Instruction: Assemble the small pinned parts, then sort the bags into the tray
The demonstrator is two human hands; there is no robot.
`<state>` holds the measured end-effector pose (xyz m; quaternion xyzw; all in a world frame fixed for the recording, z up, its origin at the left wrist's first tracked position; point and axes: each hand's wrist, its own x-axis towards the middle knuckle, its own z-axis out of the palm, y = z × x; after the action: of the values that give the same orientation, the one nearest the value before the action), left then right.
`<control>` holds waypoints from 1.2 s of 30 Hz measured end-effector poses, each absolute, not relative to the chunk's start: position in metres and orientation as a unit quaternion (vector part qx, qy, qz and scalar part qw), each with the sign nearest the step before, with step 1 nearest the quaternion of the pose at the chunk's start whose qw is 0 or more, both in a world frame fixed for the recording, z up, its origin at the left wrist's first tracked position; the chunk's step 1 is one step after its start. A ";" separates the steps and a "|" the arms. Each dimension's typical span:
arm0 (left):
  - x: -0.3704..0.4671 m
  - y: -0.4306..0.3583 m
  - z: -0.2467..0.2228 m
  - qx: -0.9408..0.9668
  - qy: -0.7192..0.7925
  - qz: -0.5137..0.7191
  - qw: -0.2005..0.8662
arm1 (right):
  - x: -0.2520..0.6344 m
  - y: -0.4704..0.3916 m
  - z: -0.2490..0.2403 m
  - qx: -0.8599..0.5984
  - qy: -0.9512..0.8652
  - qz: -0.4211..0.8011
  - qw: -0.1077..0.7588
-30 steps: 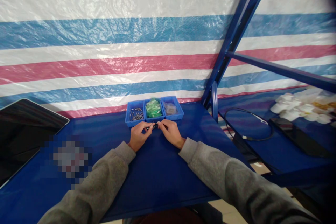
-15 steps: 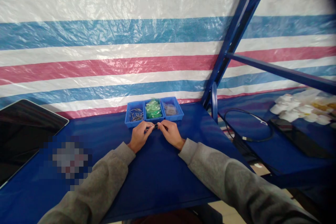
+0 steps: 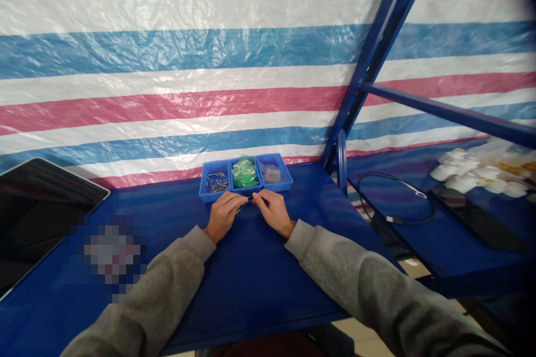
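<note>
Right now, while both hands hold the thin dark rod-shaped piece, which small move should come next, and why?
Perhaps hold the left hand steady and gently turn the thin dark rod-shaped piece with the right hand. Both hands pinch it, close together, and whether it is one part or two is too small to see; a turn might show.

No lettering, label, brand, number or sign can be read here

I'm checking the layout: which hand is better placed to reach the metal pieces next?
Likely the left hand: it's nearest their box, while the right hand is farther right. Both apparently hold a dark piece.
</note>
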<state>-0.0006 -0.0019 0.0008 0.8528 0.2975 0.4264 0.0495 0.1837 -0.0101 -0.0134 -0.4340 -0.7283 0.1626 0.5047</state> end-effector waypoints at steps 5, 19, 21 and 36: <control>-0.001 -0.001 0.000 0.840 0.322 0.429 0.080 | 0.183 -0.010 -0.013 -0.426 -0.718 0.175 0.521; 0.001 -0.002 -0.002 0.832 0.347 0.427 0.075 | 0.182 -0.012 -0.011 -0.376 -0.760 0.196 0.493; 0.002 -0.003 -0.001 0.835 0.344 0.424 0.068 | 0.182 -0.012 -0.011 -0.380 -0.761 0.200 0.487; -0.011 0.011 0.007 0.631 0.540 0.549 -0.094 | 0.184 -0.008 -0.017 -0.433 -0.748 0.161 0.476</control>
<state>-0.0111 0.0115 0.0074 0.6314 0.5400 0.5485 -0.0942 0.1837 -0.0082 -0.0166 -0.4328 -0.7482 0.1611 0.4764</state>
